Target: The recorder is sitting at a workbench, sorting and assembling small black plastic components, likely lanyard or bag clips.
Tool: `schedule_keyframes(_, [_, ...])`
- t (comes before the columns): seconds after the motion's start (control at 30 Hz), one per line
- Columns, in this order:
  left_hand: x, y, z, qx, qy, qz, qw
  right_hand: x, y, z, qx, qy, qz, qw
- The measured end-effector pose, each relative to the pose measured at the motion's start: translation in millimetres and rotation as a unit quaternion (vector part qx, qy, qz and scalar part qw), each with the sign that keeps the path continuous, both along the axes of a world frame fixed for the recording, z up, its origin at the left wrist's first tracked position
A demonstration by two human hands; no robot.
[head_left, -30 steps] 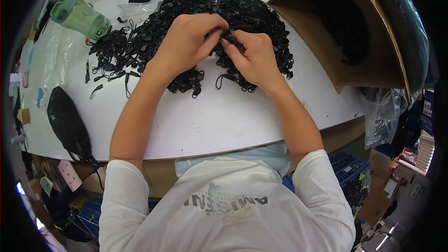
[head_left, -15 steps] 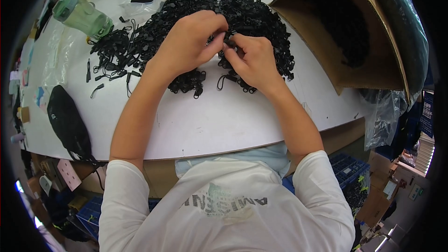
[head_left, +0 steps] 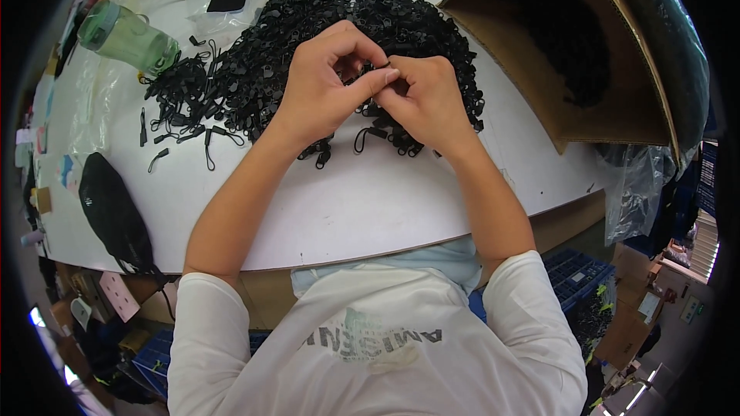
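Note:
Over the near side of a heap of small black zipper sliders (head_left: 331,8), both hands meet with their fingertips together. My left hand (head_left: 320,88) pinches with thumb and forefinger, its thumb tip against the right fingers. My right hand (head_left: 428,100) is closed, finger and thumb curled at the same spot. Whatever tiny dark piece sits between them is mostly hidden by the fingers. Just below the hands a black cord zipper pull (head_left: 371,135) with a loop lies on the white table (head_left: 362,200). More cord pulls (head_left: 181,92) form a smaller pile left of the heap.
A green translucent bottle (head_left: 127,37) lies tilted at the far left. Nearer on that side is a black fabric pouch (head_left: 116,212). On the right an open cardboard box (head_left: 617,127) rests on its side with dark contents, beside clear plastic (head_left: 636,200). A blue crate (head_left: 574,281) stands below the table edge.
My left hand has shifted slightly right, and its thumb now overlaps the right fingertips. My right hand stays nearly in place. The view has shifted a little.

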State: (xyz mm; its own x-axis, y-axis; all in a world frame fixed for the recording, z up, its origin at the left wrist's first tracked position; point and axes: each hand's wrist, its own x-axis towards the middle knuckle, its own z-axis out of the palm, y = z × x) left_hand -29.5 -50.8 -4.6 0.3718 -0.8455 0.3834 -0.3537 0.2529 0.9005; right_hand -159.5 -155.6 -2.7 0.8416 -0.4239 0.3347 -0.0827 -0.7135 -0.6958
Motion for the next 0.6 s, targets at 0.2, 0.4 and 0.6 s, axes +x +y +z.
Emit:
schedule_keyframes(0.2, [12,-2,-8,-0.081,-0.271,0.096,0.954,0,3,10,0.098,0.05,0.013,0.994])
schedule_keyframes(0.4, [19,-2,-2,-0.042,-0.152,-0.003,0.988,-2,2,6,-0.034,0.0,0.02,0.999])
schedule_keyframes(0.6, [24,3,2,0.107,-0.038,-0.097,0.989,-3,-4,0,-0.071,-0.074,0.057,0.993])
